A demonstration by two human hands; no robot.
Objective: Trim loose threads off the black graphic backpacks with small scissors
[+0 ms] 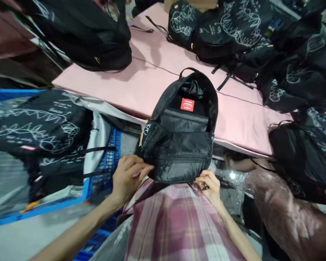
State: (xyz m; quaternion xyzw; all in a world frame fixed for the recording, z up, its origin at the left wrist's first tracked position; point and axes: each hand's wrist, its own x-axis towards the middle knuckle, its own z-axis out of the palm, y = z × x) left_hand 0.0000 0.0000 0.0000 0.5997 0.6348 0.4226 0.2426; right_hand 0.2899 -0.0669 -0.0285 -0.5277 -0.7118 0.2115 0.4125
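An open black backpack (pixel 183 137) is held upright at the near edge of the pink bench (pixel 141 78), its lower part hanging over the edge above a plaid lap. Its lower left corner is gripped by the left hand (pixel 129 175), fingers closed on the fabric. Its lower right corner is pinched by the right hand (pixel 210 185). A red label (pixel 187 104) is seen inside. More black bags (pixel 233 29) are piled at the far right corner.

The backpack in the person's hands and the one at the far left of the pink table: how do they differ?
The held backpack gapes open, showing a red label; the far-left backpack shows none. Left hand and right hand grip the held one; nobody touches the other. Both are black.
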